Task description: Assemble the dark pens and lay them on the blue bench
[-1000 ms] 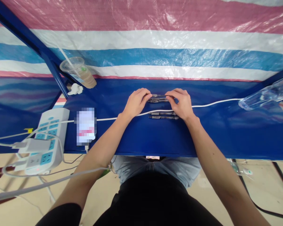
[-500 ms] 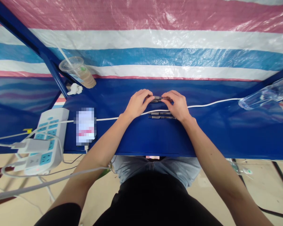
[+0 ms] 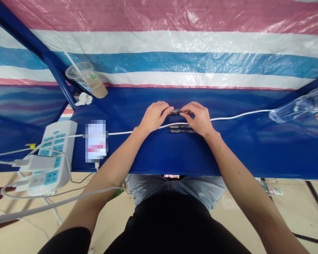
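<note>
Backdrop: a striped woven plastic tarp (image 3: 175,42) in pink, white and blue hangs beyond the surface, with a blue metal frame beam (image 3: 34,42) slanting across its left side.
Surface: a long blue surface (image 3: 254,151) runs across the view, with the person's jeans (image 3: 175,187) and black top (image 3: 172,222) just below its near edge.
Left end: a white power strip (image 3: 57,158) overhangs the near left corner, with white chargers (image 3: 34,164) plugged into it. Just beside it lies a phone (image 3: 96,141), its screen blurred.
Far left edge: a clear plastic cup (image 3: 88,79) with a straw lies tilted near a crumpled white tissue (image 3: 84,99).
Right end: a clear plastic bottle (image 3: 298,109) lies on its side near the far right edge.
Across the middle: a white cable (image 3: 238,115) runs from the left end toward the bottle, passing between the hands and the near edge.
Left hand: the left hand (image 3: 154,116) rests on the surface, its fingertips on the left end of a dark pen (image 3: 175,112).
Right hand: the right hand (image 3: 198,118) pinches the pen's right end, so both hands are close together on it.
Loose pens: two dark pens (image 3: 181,129) lie side by side, just below the held pen and partly under the right hand.
</note>
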The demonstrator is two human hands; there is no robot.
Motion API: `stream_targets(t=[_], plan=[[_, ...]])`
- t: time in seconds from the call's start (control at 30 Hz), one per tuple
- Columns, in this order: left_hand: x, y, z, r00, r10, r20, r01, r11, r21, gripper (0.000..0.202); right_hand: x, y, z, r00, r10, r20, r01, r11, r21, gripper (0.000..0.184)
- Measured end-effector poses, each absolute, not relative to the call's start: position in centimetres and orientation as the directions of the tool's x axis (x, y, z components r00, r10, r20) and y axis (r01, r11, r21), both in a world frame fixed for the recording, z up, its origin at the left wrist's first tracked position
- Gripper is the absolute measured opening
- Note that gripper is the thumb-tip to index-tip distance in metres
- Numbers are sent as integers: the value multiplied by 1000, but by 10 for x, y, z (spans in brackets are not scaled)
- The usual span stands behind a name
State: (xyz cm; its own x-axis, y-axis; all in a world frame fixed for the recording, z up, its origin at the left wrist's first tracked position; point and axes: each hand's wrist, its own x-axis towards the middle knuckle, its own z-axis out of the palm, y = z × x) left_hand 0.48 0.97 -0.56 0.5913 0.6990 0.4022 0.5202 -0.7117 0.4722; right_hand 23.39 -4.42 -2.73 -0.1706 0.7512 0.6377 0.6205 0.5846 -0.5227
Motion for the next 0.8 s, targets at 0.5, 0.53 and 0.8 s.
stream_targets(t=[0.5, 0.53, 0.8], plan=[[5, 10, -6, 565, 663, 492, 420, -744, 520, 24, 236, -46, -24, -172, 798, 578, 690, 517, -507, 12], [5, 10, -7, 565, 654, 502, 408, -751, 519, 21, 236, -46, -24, -173, 794, 583, 688, 521, -506, 12], [4, 10, -10, 587, 617, 524, 380, -781, 495, 5, 233, -47, -24, -188, 801, 568, 698, 516, -496, 12]])
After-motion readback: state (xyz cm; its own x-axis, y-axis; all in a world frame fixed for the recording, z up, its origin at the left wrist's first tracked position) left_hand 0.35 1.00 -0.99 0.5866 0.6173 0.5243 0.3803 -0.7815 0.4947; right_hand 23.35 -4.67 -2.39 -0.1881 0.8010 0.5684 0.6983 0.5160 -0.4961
